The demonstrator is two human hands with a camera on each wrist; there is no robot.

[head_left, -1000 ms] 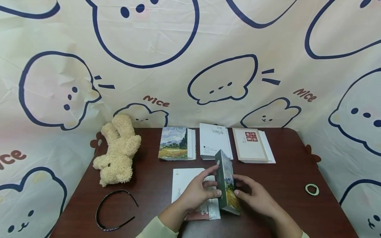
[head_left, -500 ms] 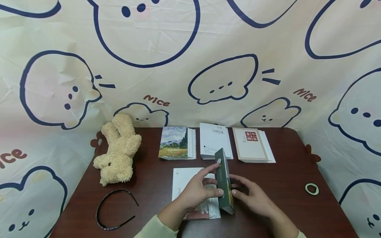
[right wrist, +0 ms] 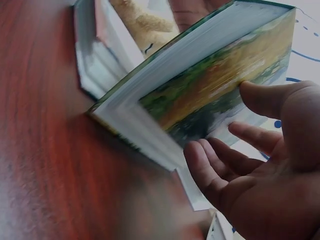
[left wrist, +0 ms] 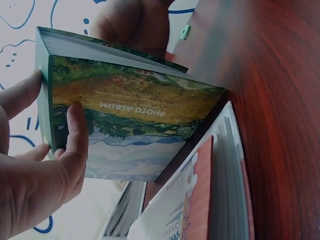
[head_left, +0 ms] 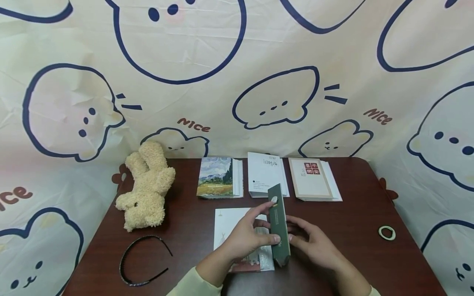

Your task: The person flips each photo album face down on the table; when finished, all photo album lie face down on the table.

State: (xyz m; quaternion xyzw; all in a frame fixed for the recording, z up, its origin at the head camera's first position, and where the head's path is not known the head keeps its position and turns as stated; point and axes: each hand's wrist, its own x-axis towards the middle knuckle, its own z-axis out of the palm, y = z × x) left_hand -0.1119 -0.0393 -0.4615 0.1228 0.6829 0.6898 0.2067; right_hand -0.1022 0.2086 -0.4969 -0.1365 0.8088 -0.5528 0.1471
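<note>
A photo album with a painted landscape cover stands on edge above the table, its dark green spine facing me. My left hand grips it at the spine; in the left wrist view, fingers lie against the painted cover and the spine. On the other side my right hand touches the opposite cover with relaxed fingertips and thumb, as the right wrist view shows. Slightly parted page edges show inside the covers. Below my left hand lies a white album with a reddish lower edge, partly hidden.
At the back of the table lie a landscape album, a white album and a beige-framed album. A plush toy and a black headband are on the left. A pale green ring sits right.
The upright album has turned so its green spine faces me and its painted right cover has gone out of the head view. Both hands have barely shifted.
</note>
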